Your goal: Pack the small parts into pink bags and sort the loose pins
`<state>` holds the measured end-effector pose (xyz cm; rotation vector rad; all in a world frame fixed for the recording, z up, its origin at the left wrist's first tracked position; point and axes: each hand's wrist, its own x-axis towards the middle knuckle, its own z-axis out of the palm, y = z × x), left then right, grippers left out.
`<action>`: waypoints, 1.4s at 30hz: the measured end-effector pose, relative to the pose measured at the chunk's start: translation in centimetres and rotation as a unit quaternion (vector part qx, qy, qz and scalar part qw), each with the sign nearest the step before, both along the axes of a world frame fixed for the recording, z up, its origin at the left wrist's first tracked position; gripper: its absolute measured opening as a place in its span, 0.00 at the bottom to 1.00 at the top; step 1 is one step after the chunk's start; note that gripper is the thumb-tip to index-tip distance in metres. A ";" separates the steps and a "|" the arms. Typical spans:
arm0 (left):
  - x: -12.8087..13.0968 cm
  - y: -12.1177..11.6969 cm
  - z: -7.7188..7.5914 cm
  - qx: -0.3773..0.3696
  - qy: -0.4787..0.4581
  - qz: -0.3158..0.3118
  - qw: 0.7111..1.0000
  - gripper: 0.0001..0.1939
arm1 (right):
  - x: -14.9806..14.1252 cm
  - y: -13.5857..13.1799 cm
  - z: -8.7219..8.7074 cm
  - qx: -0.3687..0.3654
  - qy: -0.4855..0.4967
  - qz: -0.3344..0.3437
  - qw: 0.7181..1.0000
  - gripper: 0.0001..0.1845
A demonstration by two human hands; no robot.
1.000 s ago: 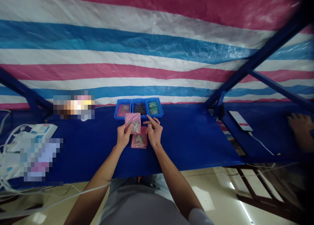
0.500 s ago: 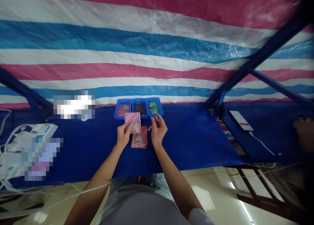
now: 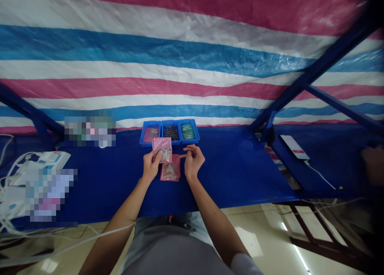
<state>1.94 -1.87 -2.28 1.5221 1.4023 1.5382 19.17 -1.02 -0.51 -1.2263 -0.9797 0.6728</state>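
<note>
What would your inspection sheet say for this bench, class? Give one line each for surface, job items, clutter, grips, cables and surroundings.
Surface: blue-covered table.
Job items: pink bag of metal parts, held up; second pink bag lying below it; three blue trays behind them.
Clutter: white power strip; phone on a lower shelf; other items blurred.
Grips: left hand pinches the held bag; right hand holds nothing.
Cables: white cables at left; white phone cable.
Surroundings: striped tarp; blue metal frame; another person's hand at right.
</note>
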 end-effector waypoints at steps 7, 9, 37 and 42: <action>0.1 -0.1 0.4 -0.002 -0.004 0.001 1.000 0.25 | 0.0 0.0 0.9 0.012 0.000 -0.033 0.999 0.15; 0.1 -0.1 0.4 -0.003 -0.005 0.001 1.000 0.25 | 0.2 0.0 0.6 0.020 -0.028 -0.032 0.999 0.14; 0.1 -0.1 0.2 -0.003 -0.007 0.004 1.000 0.25 | 0.3 0.5 0.1 0.052 -0.186 0.011 0.981 0.18; 0.0 -0.1 0.3 -0.006 -0.001 0.004 1.000 0.24 | 0.3 0.5 0.6 0.064 -0.166 0.066 0.982 0.13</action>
